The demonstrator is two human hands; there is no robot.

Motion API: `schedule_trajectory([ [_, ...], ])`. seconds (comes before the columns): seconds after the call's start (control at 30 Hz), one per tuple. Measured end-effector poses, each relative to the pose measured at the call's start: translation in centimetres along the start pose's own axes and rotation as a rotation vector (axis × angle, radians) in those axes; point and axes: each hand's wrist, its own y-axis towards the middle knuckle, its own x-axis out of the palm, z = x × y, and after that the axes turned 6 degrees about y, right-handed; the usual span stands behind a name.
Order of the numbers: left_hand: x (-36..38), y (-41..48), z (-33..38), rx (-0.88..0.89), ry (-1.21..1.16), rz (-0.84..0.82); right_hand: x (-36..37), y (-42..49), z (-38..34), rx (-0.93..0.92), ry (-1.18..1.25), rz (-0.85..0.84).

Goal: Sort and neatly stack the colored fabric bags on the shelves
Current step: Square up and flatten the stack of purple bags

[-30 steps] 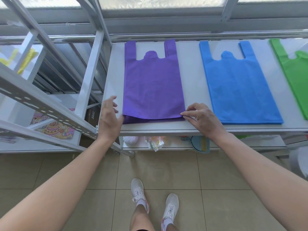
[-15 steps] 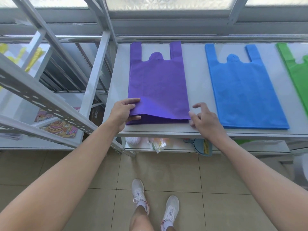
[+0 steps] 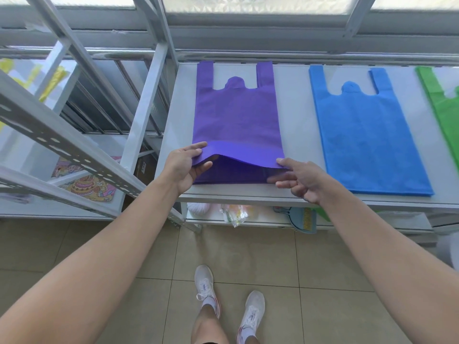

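- My left hand (image 3: 182, 165) pinches the near left corner of the top purple non-woven fabric bag (image 3: 236, 115). Its fingers (image 3: 198, 147) lie on top and the thumb sits underneath, holding that edge raised off the purple pile (image 3: 231, 176) below.
- The purple bag lies on the left part of the pale grey metal shelf (image 3: 295, 120), with its handles pointing to the far side, toward the window.
- My right hand (image 3: 304, 180) is at the bag's near right corner. The index fingertip touches the top edge and the other fingers curl loosely below it. I cannot tell whether they actually grip the fabric.
- A blue fabric bag (image 3: 365, 135) lies flat to the right, apart from the purple one.
- A green fabric bag (image 3: 444, 108) sits further right, cut off by the frame.
- Yellow bags (image 3: 53, 80) rest on the rack at far left.
- A blue dustpan (image 3: 301, 217) sits on the lower shelf.
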Motion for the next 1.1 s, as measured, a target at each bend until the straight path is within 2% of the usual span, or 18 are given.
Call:
schedule_trajectory([
  [0.1,-0.3,0.2,-0.1,0.043,0.178,-0.004,-0.3,1.2,-0.3,-0.119,0.045,0.086],
  [0.27,-1.5,0.3,-1.4,0.333,0.739,0.056,-0.4,1.9,-0.9,-0.246,-0.305,0.176],
  [0.33,-1.7,0.1,-1.9,0.396,0.867,0.089,-0.6,2.1,-0.8,-0.288,-0.387,0.185],
  [0.47,-1.7,0.2,-2.4,0.403,0.927,0.173,-0.5,2.3,-0.3,-0.335,-0.448,0.229],
  [0.73,-1.9,0.4,-2.8,0.421,0.969,0.168,0.0,2.5,0.0,-0.429,-0.467,0.264],
  [1.1,-1.7,0.5,-2.4,0.422,1.023,0.153,-0.5,3.1,0.0,-0.361,-0.488,0.293],
])
